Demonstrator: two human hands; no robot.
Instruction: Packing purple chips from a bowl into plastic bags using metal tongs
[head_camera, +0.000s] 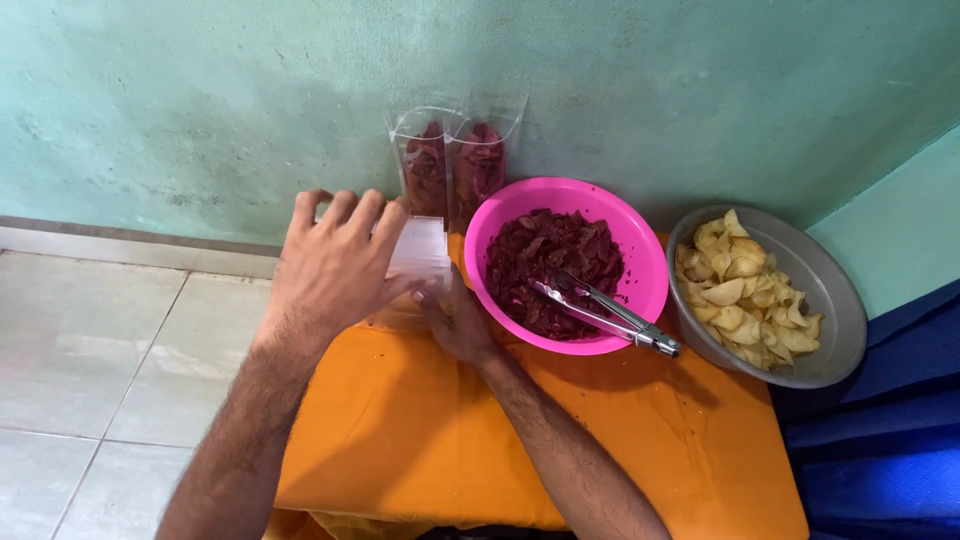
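Both hands hold a clear plastic bag at the far left edge of the orange desk.

The left hand (335, 265) has its grip clamped over the top of the clear plastic bag (418, 250); the right hand (462, 322) supports the bag from below, its grip state hidden. Just beside, a pink bowl (640, 250) of dark red chips (545, 262) holds metal tongs (605, 312). Two filled bags (452, 165) stand against the wall. A grey metal bowl (830, 290) of yellow chips (740, 295) sits at the desk's (420, 430) far right corner.
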